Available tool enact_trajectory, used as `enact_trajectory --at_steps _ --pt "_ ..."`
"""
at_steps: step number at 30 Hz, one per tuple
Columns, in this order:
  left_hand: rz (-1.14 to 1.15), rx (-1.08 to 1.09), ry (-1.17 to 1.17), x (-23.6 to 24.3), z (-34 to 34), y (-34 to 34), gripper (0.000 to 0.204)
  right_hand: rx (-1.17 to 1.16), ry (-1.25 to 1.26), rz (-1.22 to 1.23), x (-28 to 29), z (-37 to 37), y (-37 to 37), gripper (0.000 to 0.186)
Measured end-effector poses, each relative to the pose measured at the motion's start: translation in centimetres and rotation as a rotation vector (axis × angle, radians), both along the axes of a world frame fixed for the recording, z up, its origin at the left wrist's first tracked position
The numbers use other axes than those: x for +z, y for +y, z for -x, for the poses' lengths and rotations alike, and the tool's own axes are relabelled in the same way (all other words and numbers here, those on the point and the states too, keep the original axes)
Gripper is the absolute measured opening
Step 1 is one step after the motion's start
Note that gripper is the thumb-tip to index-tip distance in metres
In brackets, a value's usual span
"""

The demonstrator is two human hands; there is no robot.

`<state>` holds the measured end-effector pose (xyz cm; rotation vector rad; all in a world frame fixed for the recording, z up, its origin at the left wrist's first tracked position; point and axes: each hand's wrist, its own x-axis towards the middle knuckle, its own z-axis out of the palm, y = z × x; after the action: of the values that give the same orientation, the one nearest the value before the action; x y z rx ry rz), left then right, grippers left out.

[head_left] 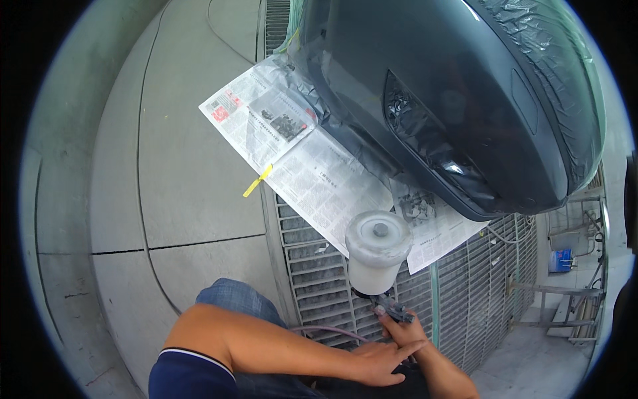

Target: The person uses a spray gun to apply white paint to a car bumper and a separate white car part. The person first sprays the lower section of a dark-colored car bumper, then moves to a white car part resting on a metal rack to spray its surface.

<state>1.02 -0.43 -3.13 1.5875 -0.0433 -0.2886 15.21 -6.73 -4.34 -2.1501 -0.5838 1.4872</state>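
My right hand (407,330) is wrapped round a spray gun (396,311), whose pale cloudy paint cup (374,278) stands upright on top under a round lid with a dark knob. Reaching across from the left, my left hand (384,365) lies over my right wrist, its index finger stretched out and its thumb apart, with nothing seen in it. Beyond the cup is the dark grey painted end of a car (458,86). Newspaper sheets (325,169) are fixed along its lower edge.
Green-tinted plastic film (585,113) covers the car's far side. Below lies a metal floor grating (458,312). A thin hose (141,166) runs along the grey floor at left. At right stand a metal rack (565,290) and a blue can (560,261). Yellow tape (258,181) hangs off the newspaper.
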Motion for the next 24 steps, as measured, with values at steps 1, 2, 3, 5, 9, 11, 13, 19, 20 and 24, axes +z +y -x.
enact_trajectory --at_steps 1,2,3,5,9,11,13,19,20,24 --pt "0.006 0.007 -0.015 -0.1 0.1 -0.1 0.090 -0.008 0.010 0.004 0.2 0.1 0.1 0.030" --pt "0.012 0.014 -0.030 -0.2 0.2 -0.2 0.090 0.005 0.001 0.014 0.3 0.2 0.1 0.030" --pt "0.013 0.020 -0.045 -0.3 0.2 -0.2 0.090 0.017 -0.008 0.021 0.6 0.2 0.3 0.030" --pt "-0.017 0.063 -0.074 -1.1 0.2 -1.3 0.091 0.054 -0.015 0.020 0.6 0.3 0.3 0.031" --pt "-0.033 0.081 -0.090 -1.1 0.3 -1.7 0.092 0.104 -0.038 0.051 1.4 0.5 0.6 0.031" --pt "-0.012 0.083 -0.098 -0.8 0.4 -1.5 0.092 0.126 -0.046 0.066 2.1 0.7 1.0 0.031" --pt "-0.001 0.063 -0.086 -0.4 0.5 -1.2 0.092 0.157 -0.038 0.060 2.4 0.7 1.0 0.031" --pt "-0.003 0.091 -0.124 -0.7 0.7 -1.3 0.091 0.160 0.044 -0.031 2.4 0.8 0.9 0.033" --pt "0.005 0.055 -0.094 -0.5 0.7 -1.0 0.091 0.180 0.047 -0.053 2.1 0.6 0.8 0.032" --pt "0.004 0.047 -0.094 -0.5 0.8 -0.9 0.092 0.237 0.051 -0.097 1.6 0.3 0.3 0.033"
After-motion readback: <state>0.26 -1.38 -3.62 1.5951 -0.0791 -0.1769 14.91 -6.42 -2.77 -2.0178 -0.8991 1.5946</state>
